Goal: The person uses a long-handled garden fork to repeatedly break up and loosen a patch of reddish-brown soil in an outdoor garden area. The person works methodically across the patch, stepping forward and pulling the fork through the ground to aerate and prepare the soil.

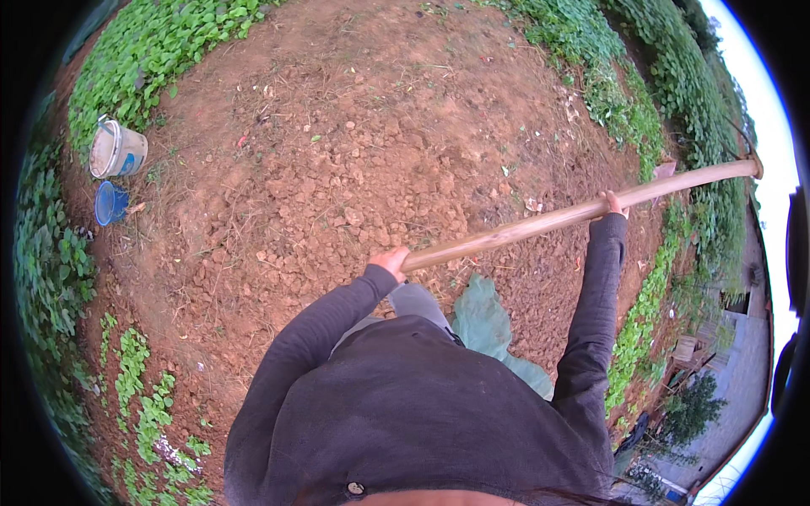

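Note:
A long wooden tool handle [512, 234] runs from in front of my body up to the right. My left hand [390, 260] is closed round its near end. Farther along the shaft, my right hand [615, 204] grips it with the arm stretched out. At the far right end the handle meets a tool head [753, 161], seen against leaves and sky; its shape is hard to make out, though it looks like a hoe. Below the handle lies broken, cloddy reddish soil [361, 190].
A white bucket [133, 152] and a blue container [111, 203] stand at the left. Leafy plants [158, 50] border the soil. A large green leaf [484, 313] is beside my legs. A grey building [728, 398] stands at the far right.

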### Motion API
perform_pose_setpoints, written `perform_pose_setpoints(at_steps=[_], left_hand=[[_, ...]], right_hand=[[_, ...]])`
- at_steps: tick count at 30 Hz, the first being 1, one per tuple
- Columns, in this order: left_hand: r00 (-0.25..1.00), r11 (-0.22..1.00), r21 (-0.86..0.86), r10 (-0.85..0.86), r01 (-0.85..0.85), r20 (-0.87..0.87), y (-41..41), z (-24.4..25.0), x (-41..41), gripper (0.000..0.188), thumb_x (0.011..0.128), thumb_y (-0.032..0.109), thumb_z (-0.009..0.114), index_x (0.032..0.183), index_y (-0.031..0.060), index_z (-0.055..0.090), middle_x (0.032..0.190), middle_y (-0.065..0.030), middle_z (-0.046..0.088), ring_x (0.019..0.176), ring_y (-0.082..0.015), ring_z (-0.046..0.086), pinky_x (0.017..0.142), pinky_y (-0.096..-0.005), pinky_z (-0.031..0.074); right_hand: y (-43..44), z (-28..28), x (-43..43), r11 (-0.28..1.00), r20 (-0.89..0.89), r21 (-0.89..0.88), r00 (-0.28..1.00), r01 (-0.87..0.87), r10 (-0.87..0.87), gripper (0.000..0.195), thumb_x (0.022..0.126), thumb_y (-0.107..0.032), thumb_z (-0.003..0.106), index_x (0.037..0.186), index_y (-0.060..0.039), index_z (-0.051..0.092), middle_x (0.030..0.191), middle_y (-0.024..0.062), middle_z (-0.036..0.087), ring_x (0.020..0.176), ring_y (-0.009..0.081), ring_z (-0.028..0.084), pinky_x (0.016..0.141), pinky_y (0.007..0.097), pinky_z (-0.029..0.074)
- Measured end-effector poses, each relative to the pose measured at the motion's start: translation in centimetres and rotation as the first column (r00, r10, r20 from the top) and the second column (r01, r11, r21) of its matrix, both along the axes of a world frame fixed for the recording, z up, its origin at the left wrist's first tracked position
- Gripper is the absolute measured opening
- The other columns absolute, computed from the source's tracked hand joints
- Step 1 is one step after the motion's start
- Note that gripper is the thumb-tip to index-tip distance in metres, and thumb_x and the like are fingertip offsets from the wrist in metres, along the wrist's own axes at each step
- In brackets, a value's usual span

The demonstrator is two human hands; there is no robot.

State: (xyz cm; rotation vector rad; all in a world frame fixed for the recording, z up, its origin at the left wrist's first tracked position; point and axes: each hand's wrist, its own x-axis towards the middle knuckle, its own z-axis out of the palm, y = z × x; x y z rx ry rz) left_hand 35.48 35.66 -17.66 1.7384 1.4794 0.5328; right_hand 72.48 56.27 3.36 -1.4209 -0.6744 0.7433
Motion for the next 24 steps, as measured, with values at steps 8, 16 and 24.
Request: perform_pose_setpoints(at_steps=[8,16,24], left_hand=[[0.984,0.942,-0.307,-0.088,0.132,0.154,4.0,0.8,8.8,0.049,0.058,0.01,0.061,0.104,0.0122,0.045,0.086,-0.0169,0.057,0.081,-0.0345,0.056,0.068,-0.0403,0.045],[0.931,0.52,-0.852,-0.281,-0.056,-0.233,-14.9,1.7,-10.1,0.045,0.052,0.013,0.064,0.095,0.0068,0.051,0.083,-0.0185,0.059,0.082,-0.0341,0.056,0.073,-0.0373,0.045],[0.995,0.629,-0.775,-0.038,-0.05,-0.095,-12.2,12.7,-9.5,0.054,0.054,0.021,0.067,0.101,0.0025,0.049,0.083,-0.0209,0.057,0.078,-0.0313,0.058,0.067,-0.0354,0.045]], right_hand=[[0.6,-6.8,-0.6,0.997,-0.06,-0.018,0.996,0.07,-0.071,0.022,0.073,-0.009,0.059,0.087,-0.0029,0.043,0.062,0.0048,0.047,0.047,0.015,0.048,0.041,0.0291,0.044],[-16.5,-35.4,-23.0,0.532,-0.304,-0.84,0.905,-0.107,-0.297,0.03,0.071,-0.007,0.058,0.093,0.0006,0.04,0.056,0.0106,0.047,0.037,0.021,0.047,0.033,0.0344,0.043],[-16.8,-35.5,-19.9,0.657,-0.79,-0.505,0.606,-0.559,-0.092,0.016,0.071,-0.02,0.06,0.074,-0.0106,0.047,0.064,0.0053,0.049,0.055,0.0215,0.05,0.049,0.0365,0.045]])
